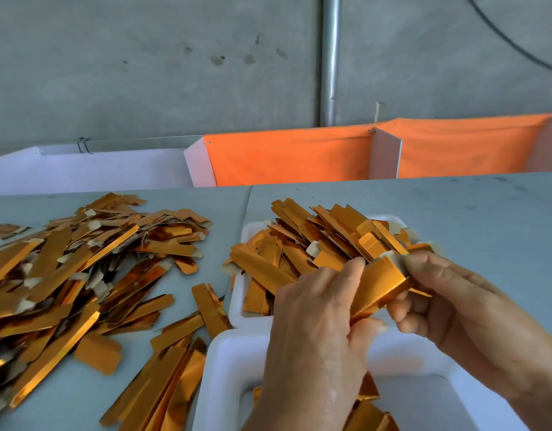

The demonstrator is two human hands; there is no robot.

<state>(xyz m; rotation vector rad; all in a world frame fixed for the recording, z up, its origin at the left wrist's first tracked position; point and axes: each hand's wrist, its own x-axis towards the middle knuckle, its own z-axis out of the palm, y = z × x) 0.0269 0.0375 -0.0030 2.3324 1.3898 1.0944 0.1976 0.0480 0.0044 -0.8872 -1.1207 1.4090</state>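
Both hands hold one folded gold card strip [382, 283] above the white trays. My left hand [318, 331] grips its lower end between thumb and fingers. My right hand [449, 300] pinches its upper end, fingers curled beneath it. Behind the hands, a white tray [248, 231] is heaped with more gold strips [315, 241]. A nearer white tray [225, 368] under my hands holds a few gold pieces [366, 412], partly hidden by my left wrist.
A large loose pile of flat gold strips [75, 269] covers the left of the grey table [486, 213]. More strips [169, 377] lie beside the near tray. Orange cloth dividers [287, 157] and a white board [91, 169] stand along the back, before a concrete wall with a metal pipe [330, 57].
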